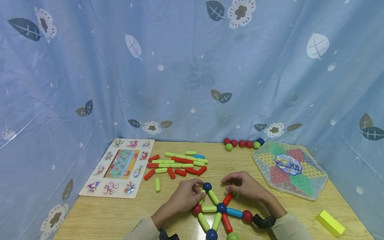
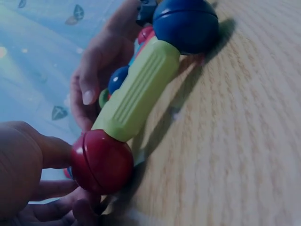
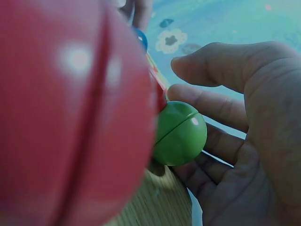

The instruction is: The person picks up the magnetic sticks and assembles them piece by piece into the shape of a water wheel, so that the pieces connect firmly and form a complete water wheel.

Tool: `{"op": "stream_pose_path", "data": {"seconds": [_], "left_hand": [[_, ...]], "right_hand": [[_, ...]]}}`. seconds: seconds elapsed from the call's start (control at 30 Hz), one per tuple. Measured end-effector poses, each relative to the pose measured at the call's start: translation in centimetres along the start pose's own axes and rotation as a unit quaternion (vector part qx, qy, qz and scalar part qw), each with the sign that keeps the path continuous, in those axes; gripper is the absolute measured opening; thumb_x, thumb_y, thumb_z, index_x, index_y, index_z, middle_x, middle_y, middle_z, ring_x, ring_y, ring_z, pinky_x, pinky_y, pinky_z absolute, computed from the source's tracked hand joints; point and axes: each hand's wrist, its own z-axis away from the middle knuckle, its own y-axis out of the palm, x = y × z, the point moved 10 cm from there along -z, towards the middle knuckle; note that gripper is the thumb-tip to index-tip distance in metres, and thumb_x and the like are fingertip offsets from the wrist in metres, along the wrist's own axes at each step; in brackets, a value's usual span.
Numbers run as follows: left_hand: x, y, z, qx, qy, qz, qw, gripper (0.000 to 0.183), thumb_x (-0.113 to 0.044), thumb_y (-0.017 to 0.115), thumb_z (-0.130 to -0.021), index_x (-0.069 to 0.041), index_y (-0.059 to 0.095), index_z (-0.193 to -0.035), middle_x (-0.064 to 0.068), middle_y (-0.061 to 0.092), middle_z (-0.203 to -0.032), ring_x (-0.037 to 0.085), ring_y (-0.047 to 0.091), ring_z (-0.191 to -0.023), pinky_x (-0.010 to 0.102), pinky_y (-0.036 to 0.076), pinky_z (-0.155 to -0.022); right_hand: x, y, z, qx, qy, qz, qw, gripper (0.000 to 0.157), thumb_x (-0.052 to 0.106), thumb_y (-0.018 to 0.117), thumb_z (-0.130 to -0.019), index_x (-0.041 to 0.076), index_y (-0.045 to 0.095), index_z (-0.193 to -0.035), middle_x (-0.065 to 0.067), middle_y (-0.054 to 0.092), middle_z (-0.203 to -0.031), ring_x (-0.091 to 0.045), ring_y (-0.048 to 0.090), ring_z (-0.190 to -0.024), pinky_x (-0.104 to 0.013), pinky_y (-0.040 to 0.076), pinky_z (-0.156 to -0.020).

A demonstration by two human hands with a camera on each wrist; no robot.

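A magnetic-looking ball-and-rod shape lies on the table around a central blue ball (image 1: 221, 208). My left hand (image 1: 184, 196) is at its left side, thumb and curled fingers about a yellow-green rod (image 1: 202, 199) that runs between a red ball (image 1: 197, 209) and the far blue ball (image 1: 207, 186). In the left wrist view, the thumb lies near the red ball (image 2: 106, 162). My right hand (image 1: 246, 186) is by the far-right spoke, a red rod (image 1: 228, 198) tipped with a green ball (image 3: 181, 134). Its fingers are loosely bent beside that ball, thumb apart.
Loose red, yellow-green and blue rods (image 1: 177, 165) lie behind the left hand. Several balls (image 1: 241, 143) line the back edge. A picture board (image 1: 144, 186) stands at left, a clear-covered game board (image 1: 309, 196) at right, and a yellow block (image 1: 330, 223) near the right edge.
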Motion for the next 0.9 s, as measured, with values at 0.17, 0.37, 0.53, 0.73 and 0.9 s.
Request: {"op": "stream_pose_path", "data": {"seconds": [0.17,0.37,0.53,0.73,0.9], "left_hand": [[0.1,0.0,0.1,0.002,0.010,0.004,0.9999,0.044,-0.021,0.081,-0.099,-0.005,0.070,-0.138,-0.007,0.070,-0.088,0.004,0.060,-0.068,0.020,0.048,-0.062],[0.3,0.0,0.1,0.017,0.013,0.011,0.9997,0.042,-0.019,0.079,-0.100,-0.011,0.070,-0.140,-0.006,0.069,-0.087,0.005,0.059,-0.068,0.019,0.047,-0.062],[-0.1,0.2,0.0,0.018,0.018,0.017,0.9995,0.040,-0.018,0.079,-0.099,-0.010,0.071,-0.137,-0.005,0.069,-0.090,0.004,0.058,-0.068,0.020,0.047,-0.063],[-0.6,0.3,0.1,0.009,0.044,-0.010,0.9989,0.052,-0.018,0.082,-0.096,-0.012,0.068,-0.147,0.003,0.071,-0.120,0.002,0.058,-0.068,0.020,0.049,-0.066],[-0.5,0.1,0.2,-0.004,0.052,-0.016,0.9985,0.044,-0.013,0.081,-0.096,-0.014,0.073,-0.140,0.004,0.069,-0.126,0.002,0.058,-0.068,0.021,0.049,-0.065]], "right_hand": [[-0.5,-0.1,0.3,-0.001,0.003,-0.011,1.000,0.022,0.017,0.072,-0.106,0.011,0.079,-0.126,-0.007,0.079,-0.122,-0.010,0.070,-0.109,-0.022,0.054,-0.098],[-0.7,-0.1,0.7,-0.001,0.003,-0.040,0.999,0.023,0.014,0.071,-0.107,0.008,0.077,-0.128,-0.012,0.078,-0.125,-0.013,0.072,-0.110,-0.022,0.055,-0.098],[0.3,-0.9,1.7,-0.044,-0.007,-0.002,0.999,0.023,0.015,0.075,-0.105,0.009,0.077,-0.127,-0.009,0.079,-0.124,-0.016,0.074,-0.111,-0.025,0.058,-0.098],[5.1,-1.7,4.6,-0.127,-0.057,0.141,0.980,0.018,0.018,0.086,-0.096,0.020,0.080,-0.112,0.006,0.079,-0.103,-0.004,0.068,-0.091,-0.030,0.060,-0.080],[6.5,1.3,5.3,-0.012,-0.058,0.160,0.985,0.015,0.025,0.087,-0.096,0.024,0.080,-0.109,0.015,0.075,-0.100,0.001,0.063,-0.087,-0.026,0.057,-0.075]]}}
